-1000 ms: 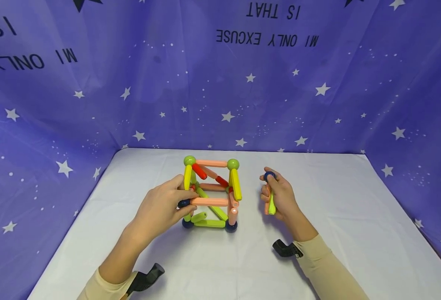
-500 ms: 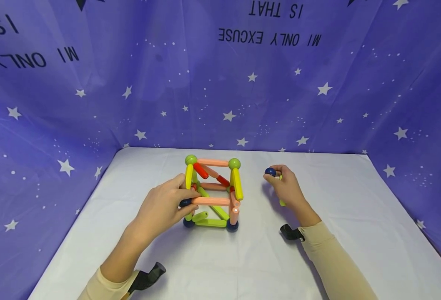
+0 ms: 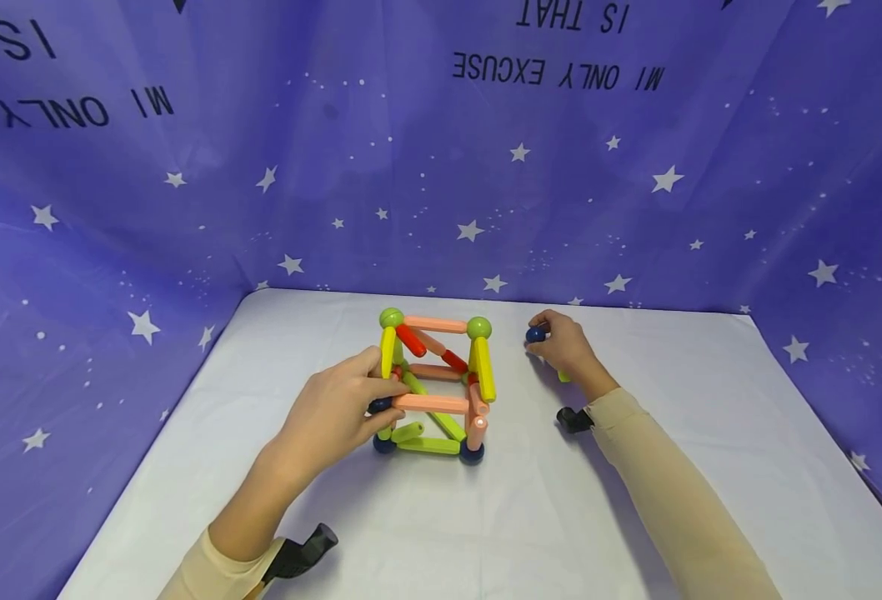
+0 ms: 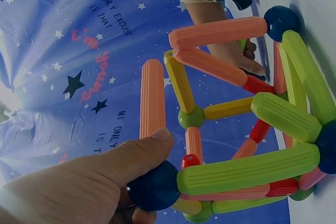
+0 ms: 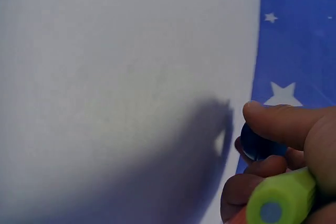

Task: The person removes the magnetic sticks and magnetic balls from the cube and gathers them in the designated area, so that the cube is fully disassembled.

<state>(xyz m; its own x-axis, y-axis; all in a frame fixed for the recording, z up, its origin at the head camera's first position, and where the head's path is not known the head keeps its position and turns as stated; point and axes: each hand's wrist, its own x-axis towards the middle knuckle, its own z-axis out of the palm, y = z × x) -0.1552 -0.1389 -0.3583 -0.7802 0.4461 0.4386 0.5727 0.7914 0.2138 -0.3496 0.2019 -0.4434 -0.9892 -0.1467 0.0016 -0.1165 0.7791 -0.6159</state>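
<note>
A frame of magnetic rods and balls stands on the white table, with green balls (image 3: 478, 328) on top and dark blue balls (image 3: 472, 452) at the bottom front. At its near left corner my left hand (image 3: 336, 408) pinches a dark blue ball (image 4: 155, 186). From that ball an orange rod (image 3: 433, 404) reaches right across the frame's front in the head view. To the right, apart from the frame, my right hand (image 3: 572, 348) pinches another dark blue ball (image 3: 535, 334). Its curled fingers also hold a light green rod (image 5: 281, 198) and an orange-red piece (image 5: 239, 216), mostly hidden.
The white table (image 3: 411, 533) has a purple-blue starred curtain (image 3: 441, 167) behind it and at both sides. Black wrist mounts (image 3: 302, 552) stick out from both sleeves.
My right hand has moved toward the table's back and turned, still carrying the ball and rod. My left hand stays at the frame's corner. The head view has shifted slightly.
</note>
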